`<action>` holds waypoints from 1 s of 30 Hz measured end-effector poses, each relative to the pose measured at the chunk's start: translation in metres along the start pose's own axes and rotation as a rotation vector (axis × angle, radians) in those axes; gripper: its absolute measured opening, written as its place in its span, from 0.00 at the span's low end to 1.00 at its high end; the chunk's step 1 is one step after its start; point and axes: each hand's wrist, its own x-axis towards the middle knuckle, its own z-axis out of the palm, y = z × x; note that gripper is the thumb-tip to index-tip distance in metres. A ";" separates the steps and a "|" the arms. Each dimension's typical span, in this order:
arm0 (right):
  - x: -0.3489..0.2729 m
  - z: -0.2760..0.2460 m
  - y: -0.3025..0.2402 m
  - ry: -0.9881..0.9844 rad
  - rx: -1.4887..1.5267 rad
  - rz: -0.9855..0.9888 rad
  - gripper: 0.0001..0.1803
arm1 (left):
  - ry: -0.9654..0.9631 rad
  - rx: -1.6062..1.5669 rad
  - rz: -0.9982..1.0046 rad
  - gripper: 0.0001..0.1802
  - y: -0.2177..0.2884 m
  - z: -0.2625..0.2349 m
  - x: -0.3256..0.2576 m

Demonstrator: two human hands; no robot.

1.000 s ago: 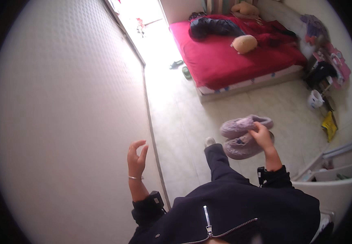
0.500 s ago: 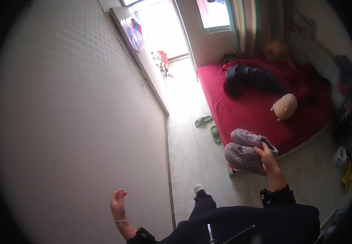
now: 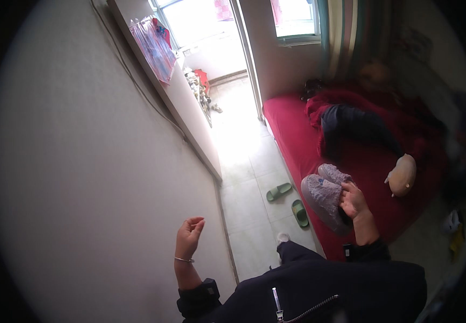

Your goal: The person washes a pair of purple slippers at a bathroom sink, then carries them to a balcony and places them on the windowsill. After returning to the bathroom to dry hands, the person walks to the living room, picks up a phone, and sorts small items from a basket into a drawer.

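Observation:
A pair of fuzzy grey-mauve slippers (image 3: pixel 324 196) hangs in my right hand (image 3: pixel 354 200), which is closed on their ankle openings. They are held side by side above the near left edge of the bed, and the hand hides part of the farther one. My left hand (image 3: pixel 190 237), with a thin bracelet at the wrist, is raised in front of the wall at the left. Its fingers are curled in toward the thumb, and nothing shows in them.
A red-sheeted bed (image 3: pixel 292 129) fills the right side, bearing dark clothes (image 3: pixel 354 126) and a pale plush toy (image 3: pixel 403 175). Green slides (image 3: pixel 279 192) lie on the tiled floor beside it. An open door (image 3: pixel 181 107) stands along the left wall, before a bright doorway.
I have moved forward, so the bed, slides and door are closer. My left hand has risen and shifted right. The slippers stay in my right hand, tilted more upright.

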 end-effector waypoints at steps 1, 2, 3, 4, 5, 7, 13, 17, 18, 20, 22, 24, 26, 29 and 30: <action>0.034 0.006 0.000 0.041 -0.014 -0.007 0.25 | -0.053 0.022 0.016 0.14 -0.004 0.010 0.034; 0.073 0.017 -0.001 0.059 -0.007 0.001 0.26 | -0.074 0.001 0.027 0.14 -0.010 0.015 0.070; 0.112 0.027 -0.002 0.068 0.009 0.013 0.26 | -0.076 0.028 -0.035 0.14 -0.014 0.014 0.109; 0.149 0.037 -0.002 0.034 0.040 0.028 0.26 | -0.083 0.039 -0.039 0.14 -0.019 0.012 0.144; 0.186 0.048 -0.006 0.052 0.139 0.034 0.26 | -0.129 0.024 -0.104 0.14 -0.022 0.009 0.174; 0.267 0.085 -0.016 0.093 0.209 0.063 0.26 | -0.191 0.008 -0.161 0.13 -0.017 -0.007 0.252; 0.470 0.239 -0.041 -0.040 0.202 0.018 0.28 | -0.170 -0.012 -0.149 0.14 -0.002 -0.052 0.444; 0.609 0.354 -0.065 -0.171 0.107 -0.007 0.25 | -0.204 -0.115 -0.223 0.14 -0.016 -0.069 0.584; 0.635 0.374 -0.067 -0.275 0.110 0.024 0.27 | -0.220 -0.137 -0.226 0.14 -0.023 -0.070 0.614; 0.686 0.416 -0.068 -0.276 0.101 0.049 0.25 | -0.260 -0.146 -0.166 0.15 -0.034 -0.068 0.681; 0.736 0.458 -0.069 -0.219 0.057 0.050 0.23 | -0.267 -0.169 -0.125 0.14 -0.040 -0.063 0.752; 0.784 0.493 -0.080 -0.168 0.022 0.127 0.22 | -0.277 -0.212 -0.120 0.15 -0.044 -0.050 0.819; 0.832 0.522 -0.086 -0.181 -0.019 0.138 0.22 | -0.302 -0.183 -0.134 0.15 -0.049 -0.040 0.875; 0.910 0.553 -0.096 -0.222 -0.044 0.193 0.23 | -0.296 -0.262 -0.153 0.15 -0.061 -0.029 0.946; 0.941 0.563 -0.097 -0.242 -0.075 0.197 0.23 | -0.268 -0.230 -0.155 0.15 -0.067 -0.028 0.972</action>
